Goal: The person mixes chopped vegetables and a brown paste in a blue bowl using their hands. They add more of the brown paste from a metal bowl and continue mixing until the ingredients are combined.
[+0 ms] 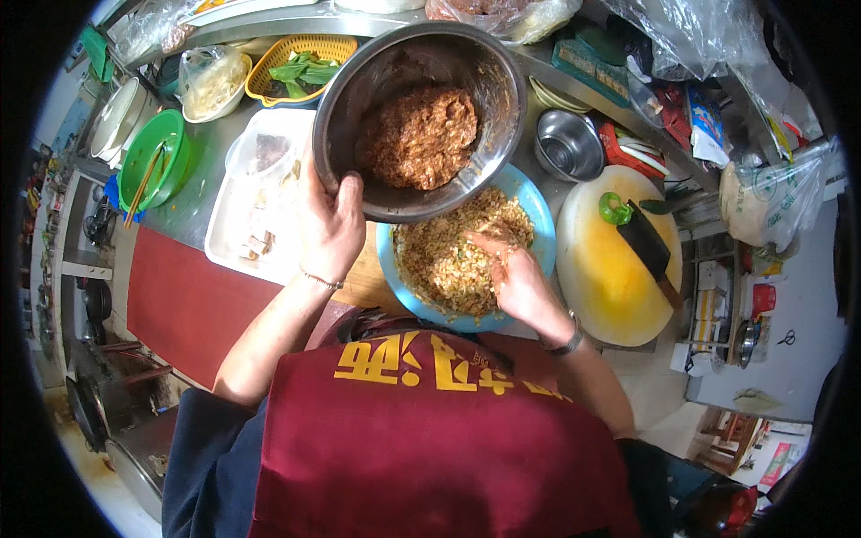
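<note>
My left hand (336, 225) grips the rim of a dark metal bowl (336, 134), thumb at its outer edge. The bowl is tilted towards me and holds a lump of brown minced filling (427, 138). Below and partly behind it stands a light blue basin (538, 222) with a chopped, yellowish-brown mixture (437, 262). My right hand (518, 276) is over the basin, its fingers apart and smeared, touching the mixture; part of the fingertips is hard to make out. Left of the bowl lies a white tray (222, 215) with pale pieces and a small plastic tub on it.
On the right a round cutting board (585, 269) bears a cleaver (644, 239) and a green pepper (615, 209). A steel bowl (570, 144) stands behind it. At left are a green basin (178, 155) with chopsticks (143, 186) and a yellow basket (259, 64) with greens. A shelf edge (269, 23) runs behind.
</note>
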Demonstrator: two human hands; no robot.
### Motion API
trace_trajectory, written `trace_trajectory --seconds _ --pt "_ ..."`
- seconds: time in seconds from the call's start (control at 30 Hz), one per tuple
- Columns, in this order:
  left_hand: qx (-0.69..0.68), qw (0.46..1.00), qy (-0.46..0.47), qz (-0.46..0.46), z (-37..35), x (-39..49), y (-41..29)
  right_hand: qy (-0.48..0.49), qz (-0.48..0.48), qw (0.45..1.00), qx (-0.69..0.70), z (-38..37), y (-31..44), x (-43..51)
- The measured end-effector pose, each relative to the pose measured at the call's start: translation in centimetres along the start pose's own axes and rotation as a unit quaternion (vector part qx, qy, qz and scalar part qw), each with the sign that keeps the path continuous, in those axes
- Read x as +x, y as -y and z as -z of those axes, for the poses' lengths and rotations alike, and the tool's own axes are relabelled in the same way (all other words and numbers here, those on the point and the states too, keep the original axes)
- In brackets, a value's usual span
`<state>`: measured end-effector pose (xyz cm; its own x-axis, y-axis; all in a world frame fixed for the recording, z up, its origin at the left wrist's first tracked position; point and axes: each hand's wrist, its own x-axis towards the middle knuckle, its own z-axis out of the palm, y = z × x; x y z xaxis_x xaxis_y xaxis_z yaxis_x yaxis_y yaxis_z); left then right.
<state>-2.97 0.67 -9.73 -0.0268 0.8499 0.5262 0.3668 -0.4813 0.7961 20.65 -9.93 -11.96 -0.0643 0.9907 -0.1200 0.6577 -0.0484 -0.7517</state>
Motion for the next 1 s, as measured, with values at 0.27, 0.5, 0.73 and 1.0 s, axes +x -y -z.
trace_trajectory --seconds 0.27,0.5,0.73,1.0 --pt "-0.087 0.994 -0.023 0.058 0.2 -0.3 0.7 -0.055 0.004 0.936 0.346 1.4 -0.6 0.4" --pt "-0.151 0.985 -0.016 0.081 0.3 -0.4 0.8 -0.126 -0.027 0.928 0.348 2.1 0.4 1.1" --pt "-0.11 0.993 -0.036 0.03 0.4 -0.4 1.0 -0.132 -0.021 0.965 0.226 2.0 0.8 1.6" --pt "-0.144 0.983 -0.043 0.107 0.3 -0.6 0.6 0.032 0.0 0.947 0.32 2.8 -0.5 1.7"
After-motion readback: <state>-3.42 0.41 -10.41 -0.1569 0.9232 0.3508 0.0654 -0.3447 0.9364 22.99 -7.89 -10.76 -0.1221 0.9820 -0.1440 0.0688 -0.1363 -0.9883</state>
